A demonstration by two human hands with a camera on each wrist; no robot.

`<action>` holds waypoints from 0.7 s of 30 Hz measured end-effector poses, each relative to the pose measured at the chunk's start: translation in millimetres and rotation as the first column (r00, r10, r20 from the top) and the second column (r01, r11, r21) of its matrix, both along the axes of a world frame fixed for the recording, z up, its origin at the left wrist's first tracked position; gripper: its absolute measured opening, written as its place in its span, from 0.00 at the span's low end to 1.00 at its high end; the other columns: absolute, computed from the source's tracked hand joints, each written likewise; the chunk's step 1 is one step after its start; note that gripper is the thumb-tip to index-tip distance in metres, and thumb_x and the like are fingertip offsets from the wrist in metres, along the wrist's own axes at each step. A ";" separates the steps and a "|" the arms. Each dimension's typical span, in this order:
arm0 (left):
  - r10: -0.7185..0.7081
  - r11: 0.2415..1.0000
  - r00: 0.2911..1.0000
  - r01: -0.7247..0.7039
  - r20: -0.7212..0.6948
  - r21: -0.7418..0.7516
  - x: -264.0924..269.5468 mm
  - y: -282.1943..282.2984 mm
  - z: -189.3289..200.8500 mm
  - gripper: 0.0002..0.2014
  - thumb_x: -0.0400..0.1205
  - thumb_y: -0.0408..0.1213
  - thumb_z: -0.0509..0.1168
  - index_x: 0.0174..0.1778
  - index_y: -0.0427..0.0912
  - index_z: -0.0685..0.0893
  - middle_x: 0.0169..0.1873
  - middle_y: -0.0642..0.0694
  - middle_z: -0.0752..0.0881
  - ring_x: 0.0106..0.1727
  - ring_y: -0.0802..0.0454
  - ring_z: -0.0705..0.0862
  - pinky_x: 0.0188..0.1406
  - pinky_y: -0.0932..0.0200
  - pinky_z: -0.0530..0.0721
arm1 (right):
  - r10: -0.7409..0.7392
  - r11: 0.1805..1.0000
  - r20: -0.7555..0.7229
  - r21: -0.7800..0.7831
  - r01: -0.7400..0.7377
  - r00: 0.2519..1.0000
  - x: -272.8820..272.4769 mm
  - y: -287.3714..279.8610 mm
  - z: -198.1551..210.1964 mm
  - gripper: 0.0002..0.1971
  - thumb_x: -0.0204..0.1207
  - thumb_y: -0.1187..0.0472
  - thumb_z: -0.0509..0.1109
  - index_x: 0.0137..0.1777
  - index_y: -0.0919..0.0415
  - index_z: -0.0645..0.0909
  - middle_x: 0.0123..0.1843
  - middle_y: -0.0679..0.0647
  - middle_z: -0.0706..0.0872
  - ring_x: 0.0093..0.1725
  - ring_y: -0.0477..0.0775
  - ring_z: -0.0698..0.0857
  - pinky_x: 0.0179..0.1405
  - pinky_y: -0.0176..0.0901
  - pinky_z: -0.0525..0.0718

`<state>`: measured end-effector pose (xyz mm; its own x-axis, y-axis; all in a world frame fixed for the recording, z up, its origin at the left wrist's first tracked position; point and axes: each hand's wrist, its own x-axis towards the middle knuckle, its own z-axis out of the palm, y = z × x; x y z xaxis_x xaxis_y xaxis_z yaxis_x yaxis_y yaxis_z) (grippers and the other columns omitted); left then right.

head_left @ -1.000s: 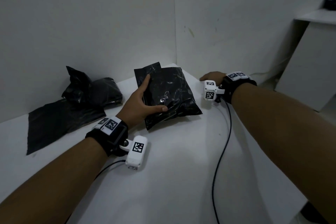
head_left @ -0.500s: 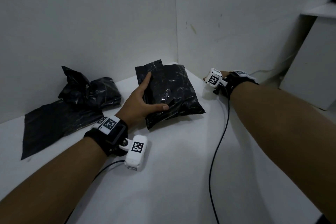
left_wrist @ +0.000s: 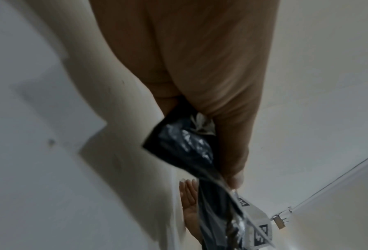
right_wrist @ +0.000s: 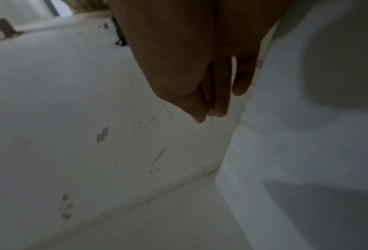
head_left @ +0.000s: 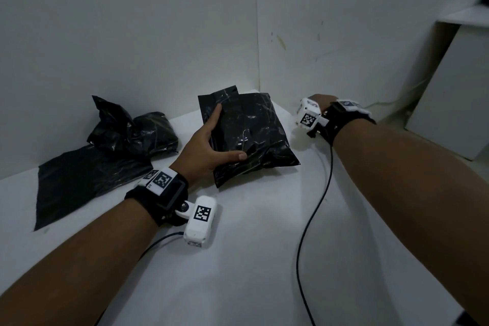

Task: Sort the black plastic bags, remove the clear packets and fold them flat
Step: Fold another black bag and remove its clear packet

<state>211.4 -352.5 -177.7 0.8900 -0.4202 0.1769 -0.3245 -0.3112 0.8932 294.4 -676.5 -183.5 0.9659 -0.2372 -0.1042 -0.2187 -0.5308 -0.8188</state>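
Observation:
A full black plastic bag [head_left: 254, 135] lies on the white table [head_left: 251, 259] near the wall corner. My left hand [head_left: 222, 137] grips its near-left corner, with the thumb on top and the fingers along the left edge. The left wrist view shows the shiny black bag [left_wrist: 185, 143] pinched under the thumb [left_wrist: 232, 152]. My right hand [head_left: 321, 100] hovers right of the bag at the table's edge; in the right wrist view its fingers [right_wrist: 217, 88] hang straight and hold nothing. No clear packet shows.
At the back left sits a crumpled black bag [head_left: 132, 130], with a flat black bag [head_left: 87, 180] spread in front of it. A black cable [head_left: 312, 206] runs across the table from my right wrist. A white cabinet [head_left: 449, 87] stands off the right side. Walls close the corner.
My right hand has lifted off the table edge and rolled, shifting slightly towards the wall. The left hand keeps its hold on the bag, which has barely moved.

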 end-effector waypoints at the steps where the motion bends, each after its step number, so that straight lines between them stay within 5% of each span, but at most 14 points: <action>1: 0.000 1.000 1.000 0.000 0.006 0.000 -1.5 0.7 0.5 0.61 0.62 0.44 0.83 0.89 0.54 0.53 0.79 0.57 0.73 0.77 0.65 0.75 0.80 0.60 0.71 | -0.046 0.996 0.051 -0.076 0.050 0.998 0.8 2.7 -1.8 0.07 0.80 0.50 0.64 0.50 0.50 0.81 0.56 0.56 0.87 0.53 0.50 0.88 0.56 0.39 0.84; 3: 0.002 1.000 1.000 -0.002 0.009 -0.002 -4.8 4.7 0.5 0.62 0.62 0.44 0.83 0.89 0.54 0.53 0.79 0.58 0.73 0.77 0.66 0.74 0.79 0.62 0.71 | -0.105 0.990 0.065 -0.092 0.111 0.992 2.4 9.5 -2.2 0.17 0.82 0.55 0.68 0.69 0.55 0.81 0.71 0.56 0.84 0.68 0.58 0.84 0.69 0.45 0.79; 5: 0.009 1.000 1.000 -0.009 0.000 -0.007 -7.6 10.5 -0.3 0.62 0.62 0.45 0.83 0.89 0.55 0.53 0.79 0.59 0.72 0.76 0.67 0.74 0.79 0.62 0.70 | -0.162 0.985 0.097 0.074 0.155 0.982 7.7 13.7 -8.9 0.19 0.82 0.62 0.70 0.72 0.58 0.80 0.73 0.55 0.83 0.71 0.57 0.82 0.69 0.43 0.79; 8: 0.013 1.000 1.000 -0.013 0.005 -0.001 -10.6 16.4 0.3 0.62 0.61 0.47 0.83 0.89 0.56 0.53 0.79 0.59 0.72 0.77 0.66 0.74 0.80 0.61 0.70 | -0.341 0.821 0.119 0.521 0.234 0.932 7.0 21.9 -15.4 0.19 0.78 0.68 0.71 0.69 0.60 0.83 0.60 0.56 0.89 0.60 0.57 0.88 0.59 0.46 0.86; 10: 0.013 1.000 1.000 -0.013 0.008 0.000 -11.2 18.0 1.3 0.63 0.61 0.47 0.83 0.89 0.56 0.53 0.80 0.58 0.71 0.77 0.66 0.73 0.80 0.61 0.70 | -0.427 0.770 0.138 0.574 0.279 0.893 6.0 25.7 -17.1 0.20 0.74 0.72 0.73 0.66 0.61 0.85 0.48 0.56 0.93 0.48 0.57 0.92 0.54 0.49 0.90; 12: 0.010 1.000 1.000 -0.010 0.011 0.001 -11.0 19.0 1.3 0.63 0.61 0.47 0.83 0.89 0.56 0.52 0.81 0.57 0.71 0.78 0.66 0.73 0.80 0.61 0.70 | -0.391 0.810 0.119 0.516 0.279 0.913 5.5 23.9 -18.1 0.22 0.74 0.74 0.73 0.68 0.61 0.83 0.40 0.55 0.91 0.42 0.57 0.91 0.40 0.48 0.91; 14: 0.006 1.000 1.000 -0.006 0.014 -0.001 -10.0 19.1 0.9 0.62 0.62 0.47 0.84 0.89 0.56 0.52 0.81 0.58 0.71 0.78 0.66 0.72 0.81 0.60 0.70 | -0.355 0.817 0.077 0.510 0.270 0.932 5.5 22.6 -14.7 0.25 0.75 0.73 0.73 0.72 0.58 0.79 0.49 0.58 0.91 0.43 0.56 0.89 0.37 0.45 0.89; 17: 0.001 1.000 1.000 -0.001 0.016 -0.004 -6.9 18.8 -0.5 0.62 0.63 0.46 0.86 0.89 0.57 0.52 0.81 0.59 0.71 0.78 0.66 0.72 0.81 0.58 0.70 | -0.238 0.899 0.057 0.391 0.197 0.970 14.1 10.8 -15.7 0.26 0.80 0.58 0.71 0.78 0.58 0.74 0.73 0.57 0.81 0.64 0.60 0.85 0.61 0.48 0.85; 19: -0.007 1.000 1.000 0.007 0.012 -0.002 -5.2 17.9 -1.2 0.63 0.63 0.46 0.87 0.88 0.58 0.52 0.81 0.59 0.71 0.78 0.66 0.73 0.82 0.56 0.70 | -0.205 0.970 0.034 0.139 0.199 0.978 28.8 -6.8 -28.7 0.29 0.76 0.45 0.73 0.75 0.55 0.77 0.76 0.55 0.79 0.70 0.60 0.81 0.69 0.47 0.78; 21: -0.007 1.000 1.000 0.007 0.013 -0.002 -5.2 16.2 -0.5 0.62 0.63 0.46 0.86 0.88 0.58 0.53 0.80 0.60 0.71 0.78 0.66 0.73 0.82 0.56 0.70 | -0.193 0.979 0.068 0.080 0.188 0.979 31.5 -7.0 -29.0 0.29 0.75 0.43 0.73 0.75 0.53 0.77 0.78 0.53 0.78 0.74 0.59 0.79 0.73 0.45 0.73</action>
